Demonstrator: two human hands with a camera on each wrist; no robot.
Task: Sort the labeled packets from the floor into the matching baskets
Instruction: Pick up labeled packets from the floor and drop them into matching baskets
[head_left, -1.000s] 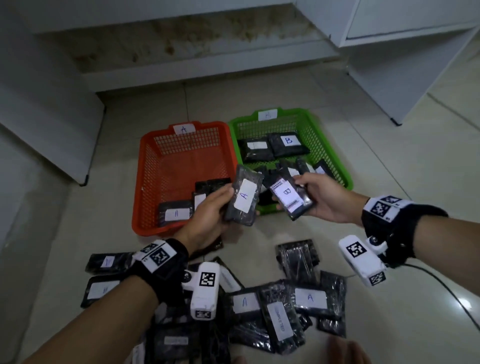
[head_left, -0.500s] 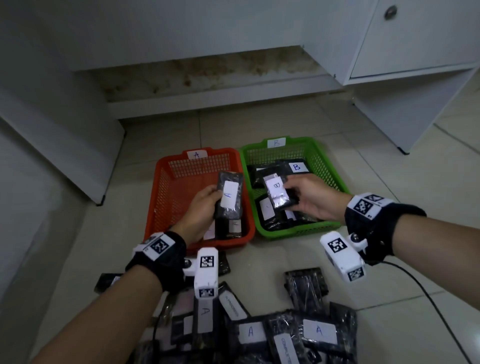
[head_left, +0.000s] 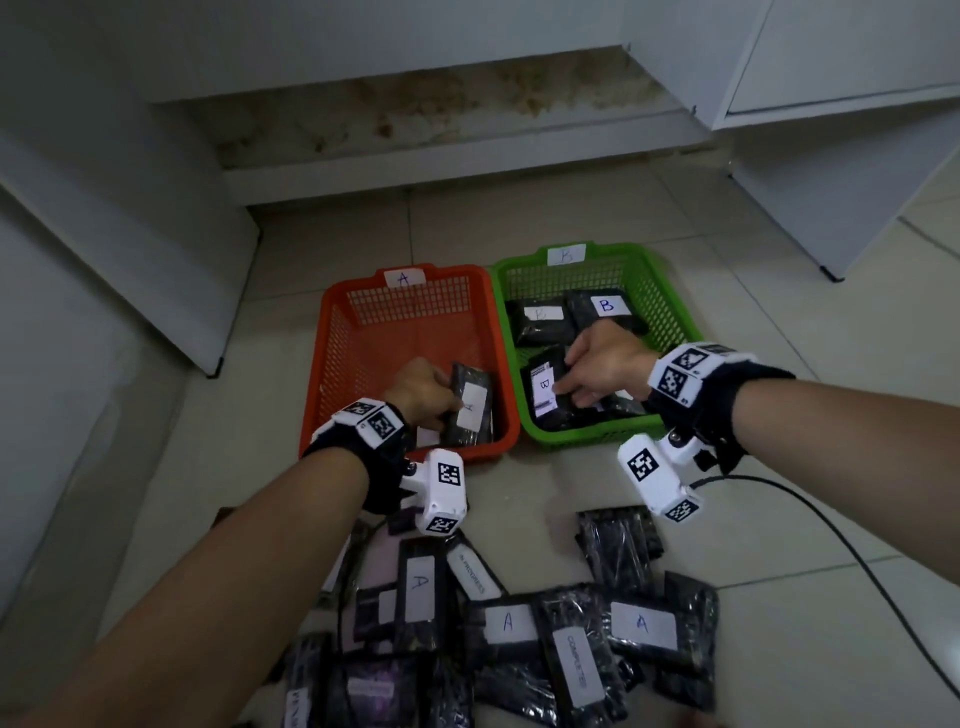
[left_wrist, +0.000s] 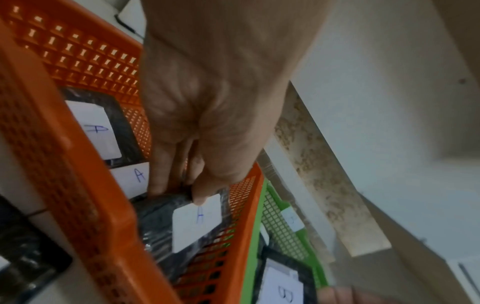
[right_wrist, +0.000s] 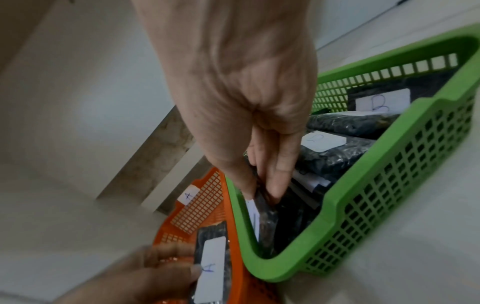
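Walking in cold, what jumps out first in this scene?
Two bright baskets sit side by side on the floor: an orange basket tagged A and a green basket tagged B. The left hand lowers an A packet into the orange one, the right hand a B packet into the green. Nearer lies a heap of black packets.

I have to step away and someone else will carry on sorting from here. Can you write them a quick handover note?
Left hand: grips an A packet low inside the orange basket, not yet let go.
Right hand: pinches a B packet down in the green basket, not yet let go.
Done: a few A packets lie in the orange basket, several B packets in the green.
Left: release both, then sort the floor pile; at least three A labels show there, plus others reading COMPLETED and IN PROGRESS.
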